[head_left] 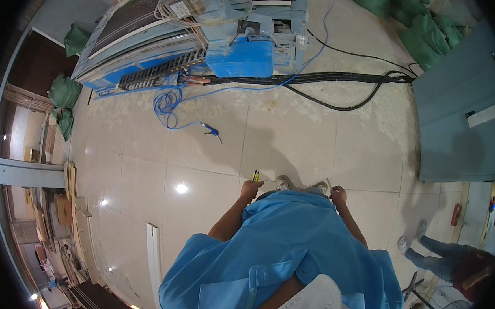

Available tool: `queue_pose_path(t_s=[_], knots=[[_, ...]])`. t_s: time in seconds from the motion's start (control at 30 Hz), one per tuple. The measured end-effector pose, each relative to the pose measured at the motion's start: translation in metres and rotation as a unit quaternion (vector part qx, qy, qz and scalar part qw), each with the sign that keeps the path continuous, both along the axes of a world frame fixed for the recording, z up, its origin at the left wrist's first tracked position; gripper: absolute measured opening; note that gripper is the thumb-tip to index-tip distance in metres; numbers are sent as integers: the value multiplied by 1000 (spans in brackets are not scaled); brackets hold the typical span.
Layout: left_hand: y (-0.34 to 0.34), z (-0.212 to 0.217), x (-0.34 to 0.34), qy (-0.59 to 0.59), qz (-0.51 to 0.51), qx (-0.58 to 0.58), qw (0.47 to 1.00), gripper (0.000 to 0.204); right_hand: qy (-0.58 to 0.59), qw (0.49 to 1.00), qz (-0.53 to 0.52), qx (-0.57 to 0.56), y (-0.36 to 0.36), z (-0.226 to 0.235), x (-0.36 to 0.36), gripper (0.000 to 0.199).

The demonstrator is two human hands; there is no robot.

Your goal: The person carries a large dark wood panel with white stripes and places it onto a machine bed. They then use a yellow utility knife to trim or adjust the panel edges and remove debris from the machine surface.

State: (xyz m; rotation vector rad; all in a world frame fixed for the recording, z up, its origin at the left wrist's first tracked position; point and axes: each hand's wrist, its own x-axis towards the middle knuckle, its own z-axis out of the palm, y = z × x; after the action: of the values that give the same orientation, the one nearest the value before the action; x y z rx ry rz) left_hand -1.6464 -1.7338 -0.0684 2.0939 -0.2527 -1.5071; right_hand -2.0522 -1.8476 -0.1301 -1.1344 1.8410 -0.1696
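Note:
I look down over my blue shirt at a tiled floor. My left hand (250,189) is closed around a small yellow-and-black tool (255,176) whose tip sticks out past the fingers. My right hand (338,194) is curled at my right side and grips a thin pale strip (328,183) that pokes out above it. Both hands hang close to my waist, and my shoes show between them.
A large blue machine (242,55) stands ahead with black cables (343,78) running right along the floor and a coiled blue air hose (168,101) with a nozzle. A grey cabinet (465,117) stands at right. Another person's legs (431,253) show at lower right. A white strip (153,253) lies at left.

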Motion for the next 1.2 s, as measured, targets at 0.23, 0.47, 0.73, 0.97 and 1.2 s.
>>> queue_pose_path(t_s=[0.23,0.47,0.73,0.97,1.2], knots=[[14,-6,12,13,28,47,998,28,-57,995,-49,69,-15,27,3,27],[25,-13,18,7,41,49,998,30,-8,999,-5,34,-7,10,16,23],[17,-26,11,-12,-30,55,998,30,9,999,-36,8,-1,34,6,24],[-26,-16,8,17,-15,28,999,30,67,996,52,29,13,12,-22,27],[-69,-7,6,-13,-22,26,999,32,12,995,99,15,-48,-10,-20,28]])
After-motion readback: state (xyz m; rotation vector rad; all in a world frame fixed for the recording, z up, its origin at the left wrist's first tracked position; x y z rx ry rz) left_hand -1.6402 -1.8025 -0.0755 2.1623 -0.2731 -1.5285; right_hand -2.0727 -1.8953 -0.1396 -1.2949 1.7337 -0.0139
